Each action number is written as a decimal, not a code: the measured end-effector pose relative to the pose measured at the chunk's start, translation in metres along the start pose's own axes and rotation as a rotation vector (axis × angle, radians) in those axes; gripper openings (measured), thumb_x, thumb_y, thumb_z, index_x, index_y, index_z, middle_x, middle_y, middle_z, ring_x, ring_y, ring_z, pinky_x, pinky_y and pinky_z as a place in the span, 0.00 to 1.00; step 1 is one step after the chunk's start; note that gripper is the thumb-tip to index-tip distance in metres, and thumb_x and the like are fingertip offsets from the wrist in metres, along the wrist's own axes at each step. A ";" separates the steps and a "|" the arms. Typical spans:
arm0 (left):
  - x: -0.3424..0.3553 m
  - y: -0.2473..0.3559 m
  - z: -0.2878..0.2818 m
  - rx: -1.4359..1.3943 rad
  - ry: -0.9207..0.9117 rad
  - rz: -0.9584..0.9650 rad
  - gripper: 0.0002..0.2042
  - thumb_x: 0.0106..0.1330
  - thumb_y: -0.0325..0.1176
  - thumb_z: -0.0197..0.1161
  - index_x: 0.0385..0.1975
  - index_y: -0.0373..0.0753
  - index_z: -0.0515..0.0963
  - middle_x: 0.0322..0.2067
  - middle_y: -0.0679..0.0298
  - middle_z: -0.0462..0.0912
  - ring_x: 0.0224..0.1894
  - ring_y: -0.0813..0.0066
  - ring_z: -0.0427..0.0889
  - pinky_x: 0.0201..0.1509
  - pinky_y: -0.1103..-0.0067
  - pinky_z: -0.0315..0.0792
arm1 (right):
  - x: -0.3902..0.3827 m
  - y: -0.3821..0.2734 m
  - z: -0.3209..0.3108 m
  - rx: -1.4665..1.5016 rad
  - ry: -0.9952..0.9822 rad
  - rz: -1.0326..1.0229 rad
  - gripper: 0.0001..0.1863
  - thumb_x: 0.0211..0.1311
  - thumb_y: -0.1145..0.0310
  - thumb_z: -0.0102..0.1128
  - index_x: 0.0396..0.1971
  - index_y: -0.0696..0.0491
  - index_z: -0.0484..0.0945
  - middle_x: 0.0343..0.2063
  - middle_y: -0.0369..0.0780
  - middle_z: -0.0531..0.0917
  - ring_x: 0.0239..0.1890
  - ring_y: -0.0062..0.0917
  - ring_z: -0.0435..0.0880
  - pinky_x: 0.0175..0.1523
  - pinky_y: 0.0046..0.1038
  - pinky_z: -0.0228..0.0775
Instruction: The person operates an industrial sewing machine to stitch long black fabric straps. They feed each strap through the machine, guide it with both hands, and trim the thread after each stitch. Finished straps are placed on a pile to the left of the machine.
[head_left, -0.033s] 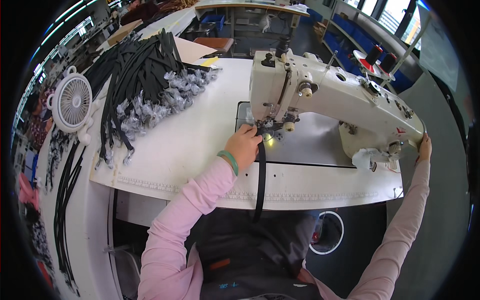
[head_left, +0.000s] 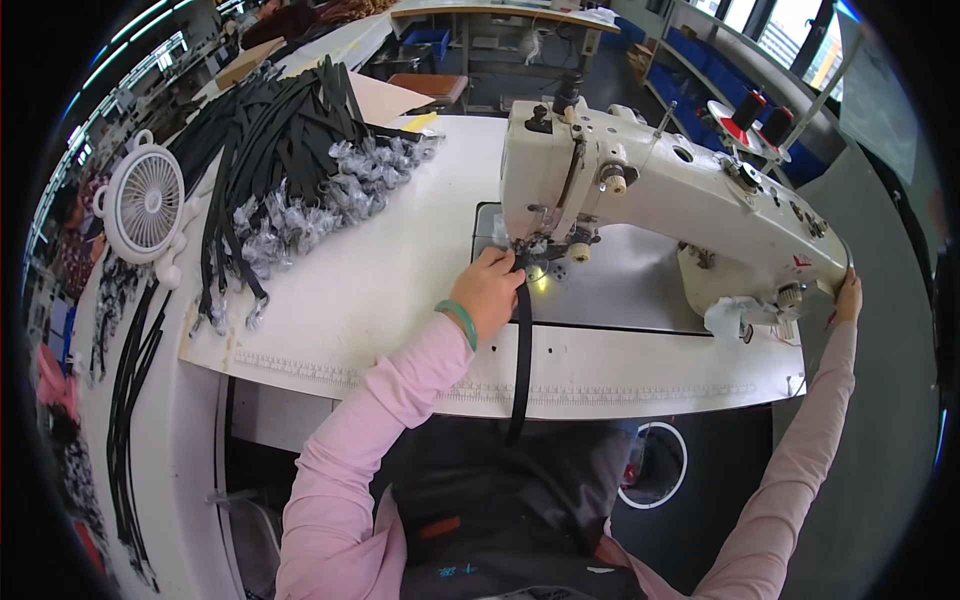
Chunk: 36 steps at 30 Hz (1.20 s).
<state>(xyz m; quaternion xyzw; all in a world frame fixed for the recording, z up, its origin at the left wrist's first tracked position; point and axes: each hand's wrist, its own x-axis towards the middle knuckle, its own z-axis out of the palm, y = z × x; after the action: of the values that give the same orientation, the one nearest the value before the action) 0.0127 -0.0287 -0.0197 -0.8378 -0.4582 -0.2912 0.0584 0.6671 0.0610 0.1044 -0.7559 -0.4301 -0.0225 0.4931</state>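
A white sewing machine point(head_left: 720, 190) stands on the table, its small lamp lighting the needle area. My left hand point(head_left: 488, 292), with a green bangle at the wrist, pinches a black strap point(head_left: 523, 355) right beside the presser foot point(head_left: 535, 248). From there the strap runs toward me and hangs over the table's front edge. The strap's end under the foot is hidden by my fingers and the machine head. At the machine's right end, my right hand point(head_left: 849, 296) is curled round the handwheel; most of the wheel and some fingers are out of sight.
Left of the machine lies a heap of black straps point(head_left: 285, 130) with clear plastic-wrapped ends point(head_left: 330, 195). A white fan point(head_left: 148, 200) stands at the left edge, near more hanging straps point(head_left: 125, 420). Thread cones point(head_left: 745, 112) stand behind the machine. A ruler strip point(head_left: 600, 395) lines the front edge.
My right hand and forearm have shifted very slightly inward at the handwheel. The left hand and the strap look unmoved.
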 end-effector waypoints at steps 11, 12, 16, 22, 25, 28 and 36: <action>0.003 0.003 0.000 0.070 0.001 0.011 0.14 0.42 0.28 0.62 0.32 0.37 0.77 0.40 0.58 0.75 0.46 0.65 0.69 0.47 0.73 0.65 | -0.004 0.039 0.003 0.323 0.097 -0.031 0.27 0.63 0.49 0.40 0.46 0.60 0.68 0.40 0.43 0.76 0.42 0.27 0.74 0.47 0.26 0.64; 0.004 0.004 0.001 0.070 0.000 0.020 0.14 0.41 0.28 0.62 0.32 0.37 0.77 0.40 0.58 0.75 0.46 0.65 0.69 0.47 0.73 0.65 | 0.006 0.039 -0.003 0.265 0.106 -0.073 0.28 0.63 0.49 0.41 0.46 0.60 0.68 0.40 0.43 0.76 0.43 0.27 0.74 0.48 0.26 0.64; -0.001 0.001 -0.001 0.096 0.007 0.005 0.14 0.41 0.28 0.62 0.32 0.37 0.77 0.40 0.59 0.75 0.46 0.65 0.69 0.47 0.73 0.65 | 0.024 0.014 -0.003 0.007 -0.044 -0.014 0.26 0.63 0.50 0.42 0.44 0.60 0.69 0.40 0.41 0.76 0.39 0.27 0.74 0.44 0.27 0.65; 0.000 0.001 0.002 0.100 -0.003 -0.011 0.15 0.41 0.28 0.62 0.32 0.37 0.77 0.40 0.59 0.75 0.45 0.65 0.69 0.47 0.73 0.65 | -0.040 0.050 0.026 0.435 0.019 0.104 0.24 0.64 0.51 0.40 0.43 0.59 0.69 0.37 0.37 0.75 0.35 0.23 0.73 0.40 0.24 0.65; 0.005 0.001 0.005 0.089 0.002 0.011 0.14 0.42 0.28 0.62 0.33 0.37 0.77 0.41 0.58 0.75 0.46 0.64 0.69 0.47 0.73 0.65 | -0.048 0.074 0.031 0.430 0.066 0.082 0.23 0.64 0.51 0.40 0.44 0.57 0.67 0.34 0.35 0.73 0.34 0.20 0.71 0.39 0.22 0.64; 0.003 -0.002 0.004 0.072 -0.001 0.014 0.14 0.44 0.28 0.61 0.34 0.36 0.77 0.41 0.57 0.75 0.46 0.64 0.69 0.48 0.72 0.65 | -0.053 0.070 0.034 0.452 0.142 0.018 0.22 0.64 0.51 0.40 0.47 0.54 0.65 0.33 0.35 0.73 0.35 0.18 0.70 0.41 0.21 0.63; 0.002 -0.006 0.008 0.064 0.021 0.052 0.15 0.45 0.28 0.60 0.36 0.35 0.76 0.42 0.55 0.75 0.45 0.64 0.69 0.47 0.74 0.67 | -0.041 0.033 0.021 0.510 0.106 0.021 0.24 0.64 0.50 0.39 0.47 0.55 0.68 0.33 0.39 0.76 0.35 0.22 0.74 0.42 0.23 0.66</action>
<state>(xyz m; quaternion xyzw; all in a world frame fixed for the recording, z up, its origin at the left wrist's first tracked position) 0.0121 -0.0214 -0.0264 -0.8440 -0.4446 -0.2835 0.0978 0.6553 0.0462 0.0507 -0.6093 -0.3874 0.0521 0.6899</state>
